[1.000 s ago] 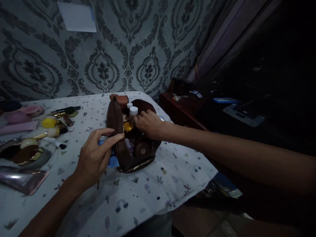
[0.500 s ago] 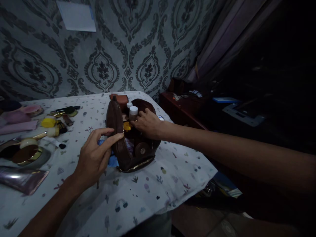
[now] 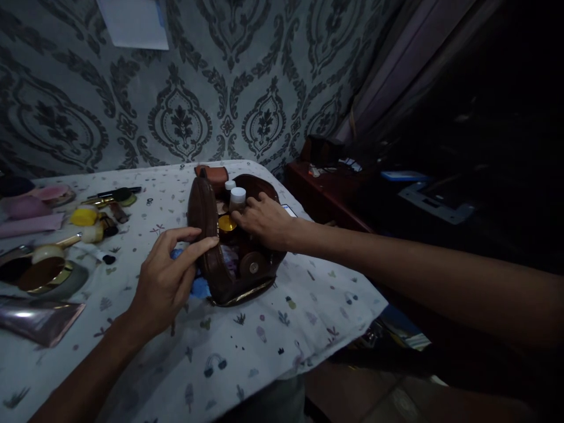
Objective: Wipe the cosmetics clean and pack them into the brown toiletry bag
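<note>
A brown leather bag (image 3: 205, 214) stands unzipped on the table, its mouth spread wide. My left hand (image 3: 170, 276) grips its near-left edge, thumb on the rim by the zip and fingers along the outer side. Inside the bag's far part is my right hand (image 3: 267, 220), fingers curled down and their tips hidden. Beside those fingers lie a round amber-yellow item (image 3: 228, 223) and a white-capped bottle (image 3: 238, 198). A smaller white cap (image 3: 230, 185) shows behind. Toward the front of the bag is a round brown piece with a metal snap (image 3: 252, 268).
Makeup covers the table's left side: a silvery tube (image 3: 39, 320), an open compact (image 3: 46, 273), brushes (image 3: 99, 254) and a yellow item (image 3: 84, 215). A small orange-brown case (image 3: 214, 174) sits behind the bag, a phone (image 3: 288, 210) to its right. Blue material (image 3: 201, 288) lies beneath.
More of the amber item shows now beside my right fingers, which have shifted slightly inside the bag. My left hand keeps its place on the edge. The view has tilted a little.
</note>
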{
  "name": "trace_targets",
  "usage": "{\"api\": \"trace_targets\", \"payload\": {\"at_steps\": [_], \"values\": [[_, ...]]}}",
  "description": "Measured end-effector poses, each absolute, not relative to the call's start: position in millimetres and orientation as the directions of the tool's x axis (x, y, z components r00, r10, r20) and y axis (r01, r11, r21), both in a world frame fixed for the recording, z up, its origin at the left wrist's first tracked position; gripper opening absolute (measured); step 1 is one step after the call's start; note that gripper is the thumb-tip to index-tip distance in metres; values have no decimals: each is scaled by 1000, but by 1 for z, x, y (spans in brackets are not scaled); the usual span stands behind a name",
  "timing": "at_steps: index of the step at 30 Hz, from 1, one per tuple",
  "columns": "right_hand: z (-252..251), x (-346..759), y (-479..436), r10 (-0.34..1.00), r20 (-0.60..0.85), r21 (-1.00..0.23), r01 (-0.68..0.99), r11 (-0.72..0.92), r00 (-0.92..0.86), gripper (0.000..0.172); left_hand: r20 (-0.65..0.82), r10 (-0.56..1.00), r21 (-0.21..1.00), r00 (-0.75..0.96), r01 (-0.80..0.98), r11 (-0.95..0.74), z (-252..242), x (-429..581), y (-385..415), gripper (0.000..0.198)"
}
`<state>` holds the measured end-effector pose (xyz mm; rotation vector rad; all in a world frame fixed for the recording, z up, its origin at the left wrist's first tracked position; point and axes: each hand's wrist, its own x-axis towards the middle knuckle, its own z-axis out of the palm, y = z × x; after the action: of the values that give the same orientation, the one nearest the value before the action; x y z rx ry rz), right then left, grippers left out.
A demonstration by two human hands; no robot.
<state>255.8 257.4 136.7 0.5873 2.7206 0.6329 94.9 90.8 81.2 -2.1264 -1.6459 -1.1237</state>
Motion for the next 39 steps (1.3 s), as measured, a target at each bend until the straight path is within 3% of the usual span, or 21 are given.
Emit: {"api": "trace_targets", "payload": {"at_steps": [18, 23, 26, 31, 37, 39], "values": [[151, 251, 250, 472, -270, 465, 315, 827, -839, 24, 669, 737, 253, 96, 903, -347, 85, 95, 91, 50], [159, 255, 252, 440, -296, 415, 301, 858, -848, 24, 659, 748, 266, 83, 904, -334, 84, 95, 90, 52], [158, 258, 253, 332, -225, 369, 236, 899, -916, 22, 660, 747, 272, 77, 903, -333, 83, 95, 90, 53], [160, 259, 252, 57, -231, 114, 31, 993, -971, 24, 659, 747, 265, 83, 904, -334, 83, 96, 91, 52], [165, 251, 247, -108, -494, -345, 81, 935, -863, 19, 666, 738, 231, 112, 909, -347, 87, 97, 93, 54], [160, 245, 244, -154, -582, -392, 110, 913, -799, 23, 667, 736, 230, 111, 910, -346, 87, 97, 94, 53]]}}
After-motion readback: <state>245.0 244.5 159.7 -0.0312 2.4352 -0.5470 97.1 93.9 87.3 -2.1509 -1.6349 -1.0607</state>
